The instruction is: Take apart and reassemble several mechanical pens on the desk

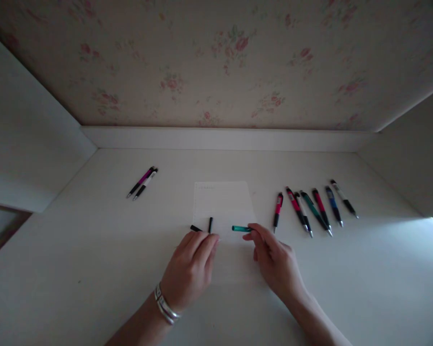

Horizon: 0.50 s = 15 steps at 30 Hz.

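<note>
My right hand [276,262] is closed in a pinch on the green barrel of a pen [241,228], which points left over the sheet of paper [225,202]. My left hand [191,269] is closed too, its fingers together over the paper's left side. At its fingertips a short black pen part [210,225] sticks up. Another black pen part [195,228] shows behind the knuckles, its lower end hidden by the hand. Whether both parts are in the fingers or one lies on the paper, I cannot tell.
Several pens with black grips [321,207] lie in a loose row on the right of the white desk [104,250]. Two pens, purple [140,182] and white [146,184], lie side by side at the back left. White panels and a flowered wall [231,62] enclose the desk.
</note>
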Available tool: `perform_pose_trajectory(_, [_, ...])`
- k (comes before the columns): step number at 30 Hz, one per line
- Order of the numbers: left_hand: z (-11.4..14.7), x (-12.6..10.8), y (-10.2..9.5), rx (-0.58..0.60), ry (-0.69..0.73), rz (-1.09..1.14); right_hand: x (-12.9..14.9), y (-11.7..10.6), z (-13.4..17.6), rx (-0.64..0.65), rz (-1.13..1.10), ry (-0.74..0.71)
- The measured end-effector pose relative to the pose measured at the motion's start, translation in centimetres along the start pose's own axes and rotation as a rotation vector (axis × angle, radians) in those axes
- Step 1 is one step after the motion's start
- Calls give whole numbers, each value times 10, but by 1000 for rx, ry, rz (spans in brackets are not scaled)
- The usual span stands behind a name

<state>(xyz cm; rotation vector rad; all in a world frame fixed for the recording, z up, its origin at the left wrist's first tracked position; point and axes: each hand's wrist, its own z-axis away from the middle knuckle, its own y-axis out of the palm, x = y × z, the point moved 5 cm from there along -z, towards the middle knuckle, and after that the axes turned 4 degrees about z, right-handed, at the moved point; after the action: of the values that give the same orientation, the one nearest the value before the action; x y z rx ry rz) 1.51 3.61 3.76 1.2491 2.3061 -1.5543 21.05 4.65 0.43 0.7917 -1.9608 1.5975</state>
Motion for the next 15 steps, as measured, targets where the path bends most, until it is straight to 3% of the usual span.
perform_pose_trajectory(4, [0,-1,-1,-14,0,-7,4,-2,3,2,-241,45])
perform_pose_trajectory(15, [0,-2,1,12,-10,23,19,5,12,40,-260,-39])
